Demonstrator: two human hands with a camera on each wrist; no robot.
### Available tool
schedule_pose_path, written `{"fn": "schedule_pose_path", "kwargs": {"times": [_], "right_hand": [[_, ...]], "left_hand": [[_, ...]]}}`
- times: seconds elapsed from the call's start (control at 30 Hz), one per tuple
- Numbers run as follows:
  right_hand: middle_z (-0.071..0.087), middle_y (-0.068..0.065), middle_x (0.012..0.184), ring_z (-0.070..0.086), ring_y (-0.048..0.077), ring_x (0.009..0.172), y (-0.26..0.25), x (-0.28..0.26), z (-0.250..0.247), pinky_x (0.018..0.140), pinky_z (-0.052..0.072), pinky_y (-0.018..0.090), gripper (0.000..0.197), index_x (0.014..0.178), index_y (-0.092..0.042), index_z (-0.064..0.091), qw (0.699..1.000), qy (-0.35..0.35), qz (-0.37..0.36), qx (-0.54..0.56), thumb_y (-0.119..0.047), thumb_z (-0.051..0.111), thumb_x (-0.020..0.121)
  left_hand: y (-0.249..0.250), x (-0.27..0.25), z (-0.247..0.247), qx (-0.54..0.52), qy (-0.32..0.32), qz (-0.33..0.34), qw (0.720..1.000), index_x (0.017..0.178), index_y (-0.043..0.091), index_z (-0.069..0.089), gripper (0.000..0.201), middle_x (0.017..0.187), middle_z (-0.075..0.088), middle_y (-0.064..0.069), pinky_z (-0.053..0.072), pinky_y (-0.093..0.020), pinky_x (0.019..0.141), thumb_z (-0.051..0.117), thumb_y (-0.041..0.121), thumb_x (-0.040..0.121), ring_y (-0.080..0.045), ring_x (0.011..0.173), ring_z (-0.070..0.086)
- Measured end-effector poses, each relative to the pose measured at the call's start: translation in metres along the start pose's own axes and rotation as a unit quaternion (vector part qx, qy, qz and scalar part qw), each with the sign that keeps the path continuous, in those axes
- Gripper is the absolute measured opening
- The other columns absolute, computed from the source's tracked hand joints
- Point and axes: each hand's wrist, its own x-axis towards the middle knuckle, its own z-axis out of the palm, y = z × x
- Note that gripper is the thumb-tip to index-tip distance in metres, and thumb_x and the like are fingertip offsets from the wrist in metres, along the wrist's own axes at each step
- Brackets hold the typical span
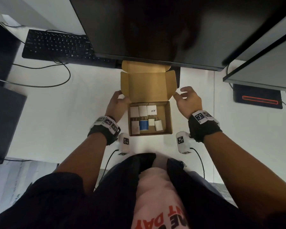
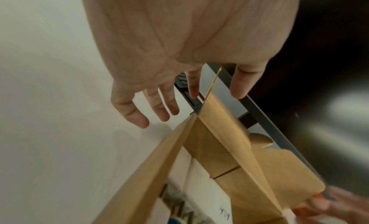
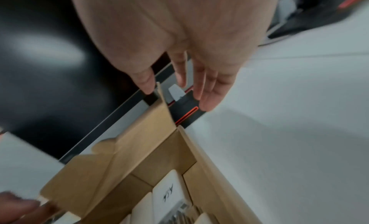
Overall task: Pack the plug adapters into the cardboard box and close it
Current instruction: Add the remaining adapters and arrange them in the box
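Seven plug adapters (image 1: 144,119) are lying inside the cardboard box (image 1: 169,119), its lid (image 1: 148,87) standing open; left hand (image 1: 118,101) and right hand (image 1: 187,99), fingers loosely spread, are flanking the lid, gripping nothing.

A white desk (image 1: 59,116) fills the middle of the frame. A big dark monitor (image 1: 155,27) hangs over the top centre, a black keyboard (image 1: 56,44) sits upper left, and a black device with a red strip (image 1: 257,96) glows at right.
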Motion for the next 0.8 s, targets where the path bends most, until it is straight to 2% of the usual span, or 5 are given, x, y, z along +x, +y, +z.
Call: {"fn": "schedule_pose_path", "kwargs": {"times": [0.17,0.27,0.37,0.5,0.8], "right_hand": [[0.067,-0.004,0.109,0.067,0.022,0.098,0.014,0.004,0.015,0.095,0.053,0.045,0.049,0.119,-0.033,0.052,0.993,-0.101,0.038,0.042,-0.058,0.062,0.078],[0.062,0.001,0.105,0.059,0.018,0.09,0.018,-0.019,0.022,0.082,0.05,0.031,0.037,0.118,-0.02,0.057,0.991,-0.001,-0.121,-0.063,-0.033,0.066,0.085],[0.066,0.007,0.096,0.063,0.024,0.085,0.022,-0.043,0.035,0.077,0.052,0.033,0.013,0.099,-0.014,0.067,0.935,-0.091,-0.268,-0.212,-0.019,0.062,0.087],[0.068,0.012,0.093,0.068,0.027,0.084,0.014,-0.056,0.052,0.073,0.056,0.033,0.011,0.092,-0.006,0.066,0.886,-0.21,-0.209,-0.357,-0.005,0.056,0.091],[0.066,0.016,0.104,0.066,0.031,0.094,0.005,-0.055,0.057,0.079,0.054,0.035,0.017,0.101,-0.001,0.067,0.866,-0.216,-0.205,-0.401,-0.003,0.051,0.095]], "left_hand": [[0.014,-0.009,0.004,-0.029,-0.008,0.003,1.0,0.139,0.033,0.05,0.061,0.132,0.065,-0.001,0.051,-0.057,0.101,0.06,0.041,0.079,-0.029,0.123,0.06],[0.011,-0.014,0.008,-0.036,-0.004,-0.007,0.999,0.139,0.032,0.049,0.058,0.138,0.062,0.0,0.051,-0.058,0.101,0.062,0.042,0.083,-0.027,0.127,0.057],[0.009,-0.018,0.01,-0.036,0.002,-0.006,0.999,0.14,0.033,0.048,0.052,0.134,0.062,0.001,0.052,-0.053,0.097,0.061,0.04,0.089,-0.025,0.122,0.057],[0.01,-0.019,0.013,-0.023,0.007,-0.006,1.0,0.137,0.031,0.049,0.05,0.123,0.066,0.002,0.054,-0.045,0.086,0.061,0.04,0.09,-0.024,0.115,0.061],[0.005,-0.025,0.015,-0.007,0.005,-0.02,1.0,0.141,0.031,0.044,0.052,0.127,0.06,-0.003,0.056,-0.048,0.089,0.061,0.041,0.093,-0.02,0.104,0.059]]}}
